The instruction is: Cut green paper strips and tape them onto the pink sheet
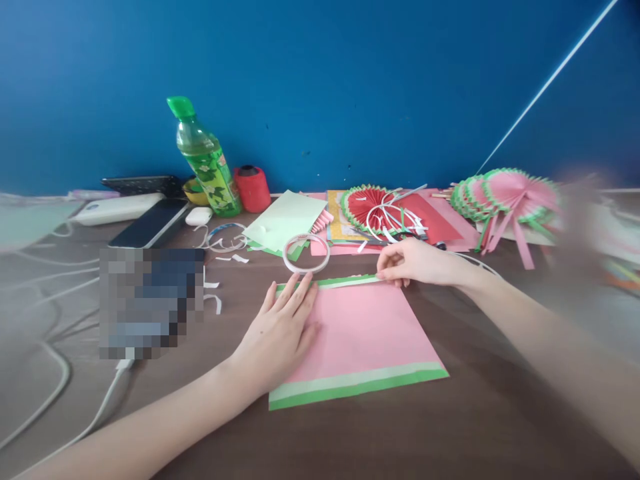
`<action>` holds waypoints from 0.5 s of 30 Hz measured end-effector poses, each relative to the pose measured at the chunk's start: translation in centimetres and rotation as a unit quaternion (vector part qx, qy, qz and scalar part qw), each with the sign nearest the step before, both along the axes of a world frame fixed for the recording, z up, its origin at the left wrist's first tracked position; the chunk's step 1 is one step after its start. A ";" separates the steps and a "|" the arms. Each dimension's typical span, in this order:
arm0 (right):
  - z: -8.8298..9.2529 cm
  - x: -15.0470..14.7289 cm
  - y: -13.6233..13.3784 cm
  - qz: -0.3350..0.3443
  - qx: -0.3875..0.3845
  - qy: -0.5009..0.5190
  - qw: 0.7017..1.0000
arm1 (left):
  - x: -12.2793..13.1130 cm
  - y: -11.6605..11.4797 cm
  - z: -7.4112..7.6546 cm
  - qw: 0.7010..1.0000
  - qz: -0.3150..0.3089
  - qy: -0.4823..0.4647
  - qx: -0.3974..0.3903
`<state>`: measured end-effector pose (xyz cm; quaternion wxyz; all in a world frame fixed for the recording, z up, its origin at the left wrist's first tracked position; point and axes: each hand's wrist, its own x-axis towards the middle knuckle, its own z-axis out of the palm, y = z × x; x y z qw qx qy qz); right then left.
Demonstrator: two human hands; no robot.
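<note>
A pink sheet of paper (367, 330) lies on the brown table, bordered along its near and far edges by green and pale strips. My left hand (283, 330) rests flat on the sheet's left side, fingers stretched toward the far edge. At the far right corner, my right hand (407, 263) pinches the end of the green-edged border, thumb against forefinger. Exactly which layer it grips is hard to make out. Just beyond the left fingertips is a white roll of tape (306, 254).
Behind are pale green sheets (285, 217), a red folded paper fan (367, 210) and pink fans (520, 193). A green bottle (207, 167) stands near a red spool (253, 190). Phones (150, 223), charging cables (107, 400) and paper scraps (240, 259) lie left. A blue wall (320, 87) bounds the back.
</note>
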<state>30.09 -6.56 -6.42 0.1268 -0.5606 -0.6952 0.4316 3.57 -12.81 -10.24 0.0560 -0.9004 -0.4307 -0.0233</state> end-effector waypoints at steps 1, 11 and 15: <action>0.1 0.0 0.0 -0.002 0.006 0.003 1.000 | 0.0 0.0 -0.1 1.000 -0.001 -0.001 0.001; -0.1 0.2 0.2 -0.022 0.028 0.037 0.999 | -0.1 0.0 -0.1 1.000 0.001 -0.017 -0.008; 0.2 0.0 0.0 -0.027 0.031 0.042 0.998 | 0.0 0.0 0.0 1.000 0.002 -0.020 -0.010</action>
